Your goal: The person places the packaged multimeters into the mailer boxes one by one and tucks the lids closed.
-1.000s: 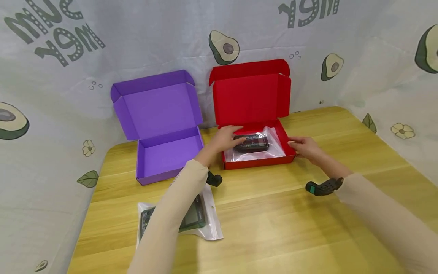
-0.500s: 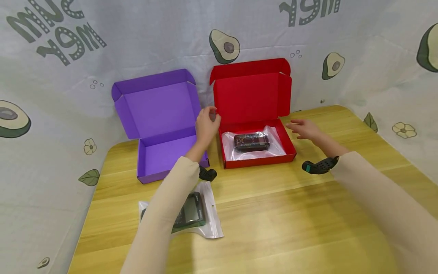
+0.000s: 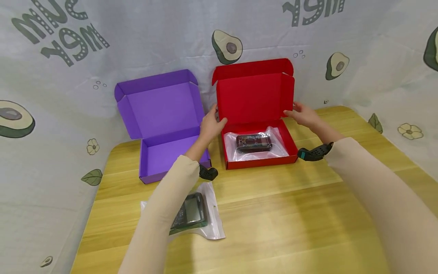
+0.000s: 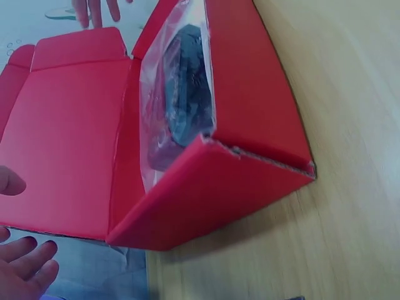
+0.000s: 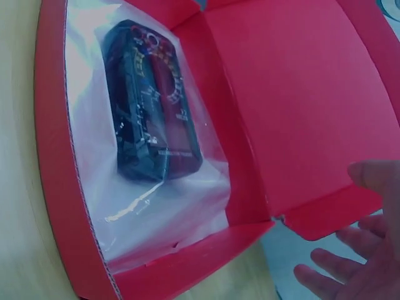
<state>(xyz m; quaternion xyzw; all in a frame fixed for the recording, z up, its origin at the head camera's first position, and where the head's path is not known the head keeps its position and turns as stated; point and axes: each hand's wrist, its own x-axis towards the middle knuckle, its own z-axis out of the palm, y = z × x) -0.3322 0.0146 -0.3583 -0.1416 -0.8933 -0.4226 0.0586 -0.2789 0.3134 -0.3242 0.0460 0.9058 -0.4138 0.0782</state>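
A red cardboard box [image 3: 263,164] stands with its lid [image 3: 253,99] raised. Inside lies a dark multimeter [image 5: 153,103] in a clear plastic bag [image 3: 278,142], its round dial facing up. My left hand [image 3: 210,126] is at the lid's left edge, thumb on the front side and fingers spread behind; the left wrist view shows these fingers [image 4: 31,265] relaxed. At the right edge of the lid is my right hand [image 3: 306,116], its thumb in front of the side flap and its fingers extended behind it.
To the left, a purple box [image 3: 161,110] stands with its lid up and nothing inside. A bagged device with a screen [image 3: 194,209] lies on the wooden table [image 3: 260,228] in front, partly under my left forearm. A patterned cloth [image 3: 164,34] hangs behind the boxes.
My left hand has lifted from the bagged multimeter to the lid's left edge. My right hand has moved up from the box's right side to the lid's right edge.
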